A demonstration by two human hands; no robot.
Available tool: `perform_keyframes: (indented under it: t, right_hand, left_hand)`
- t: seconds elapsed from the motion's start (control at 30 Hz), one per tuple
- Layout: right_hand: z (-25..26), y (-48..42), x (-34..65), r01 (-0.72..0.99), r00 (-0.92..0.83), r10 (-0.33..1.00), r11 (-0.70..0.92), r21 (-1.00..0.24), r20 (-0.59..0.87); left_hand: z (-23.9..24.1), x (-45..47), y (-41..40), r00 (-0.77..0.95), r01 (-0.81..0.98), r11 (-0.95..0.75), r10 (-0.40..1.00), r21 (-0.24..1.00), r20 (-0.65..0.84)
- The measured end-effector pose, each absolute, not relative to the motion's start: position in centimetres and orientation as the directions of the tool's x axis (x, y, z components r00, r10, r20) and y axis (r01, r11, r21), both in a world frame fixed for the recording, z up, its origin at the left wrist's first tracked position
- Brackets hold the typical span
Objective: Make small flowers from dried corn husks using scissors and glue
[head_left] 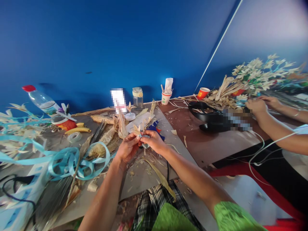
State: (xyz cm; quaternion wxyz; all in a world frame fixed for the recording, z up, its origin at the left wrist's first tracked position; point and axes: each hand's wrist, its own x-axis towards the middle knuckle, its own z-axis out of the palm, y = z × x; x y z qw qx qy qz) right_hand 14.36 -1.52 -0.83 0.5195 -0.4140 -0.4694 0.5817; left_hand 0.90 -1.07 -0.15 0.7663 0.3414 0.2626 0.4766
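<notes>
Near the middle of the table, a small pale flower [137,130] made of dried husk stands up between my fingertips. My left hand [128,147] is closed, pinching it low at its base. From the other side my right hand [155,141] pinches the same spot, with a bit of light blue material [145,145] under its fingers. Just behind my right hand lies a dark blue tool [154,126], partly covered. Dried corn husks [122,125] and a corn cob [102,119] rest beyond my left hand. The flower's lower end is hidden by my fingers.
Light blue ribbon [69,163] lies in loops at left, near a power strip [31,189] and a tape roll [74,137]. A tilted plastic bottle [43,99], glass jar [138,98] and paper cup [166,98] stand by the wall. At right, a co-worker's hands [261,104] work near husk flowers.
</notes>
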Motion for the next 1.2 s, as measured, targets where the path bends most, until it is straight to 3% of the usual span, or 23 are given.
perform_keyframes:
  t: [0.47, 0.8, 0.9, 1.03, 1.13, 1.2]
  right_hand:
    - [-0.7, -1.7, 14.2, 0.203, -0.080, 0.986, 0.157, -0.966, 0.143]
    - [-0.7, -2.3, 13.8, 0.562, -0.036, 0.963, 0.242, -0.791, 0.268]
    - [-0.7, -2.2, 14.0, 0.507, -0.026, 0.964, 0.242, -0.827, 0.266]
    - [-0.7, -1.8, 14.4, 0.234, -0.045, 0.980, 0.201, -0.951, 0.196]
    - [-0.8, -1.5, 14.5, 0.032, -0.114, 0.988, 0.104, -0.994, 0.100]
    - [-0.9, -1.5, 14.4, -0.017, -0.127, 0.990, 0.057, -0.998, 0.058]
  left_hand:
    - [-0.3, 1.1, -0.9, 0.375, -0.504, 0.330, 0.916, 0.798, -0.141]
    - [-1.0, 1.9, -0.8, 0.312, -0.473, 0.339, 0.928, 0.813, -0.205]
    - [-0.7, 1.8, -0.9, 0.307, -0.487, 0.349, 0.927, 0.801, -0.217]
    - [0.1, 1.3, -1.3, 0.422, -0.541, 0.335, 0.901, 0.772, -0.095]
    - [0.4, 1.0, -1.4, 0.432, -0.556, 0.341, 0.898, 0.758, -0.087]
    - [0.4, 1.0, -1.3, 0.403, -0.557, 0.335, 0.909, 0.760, -0.105]
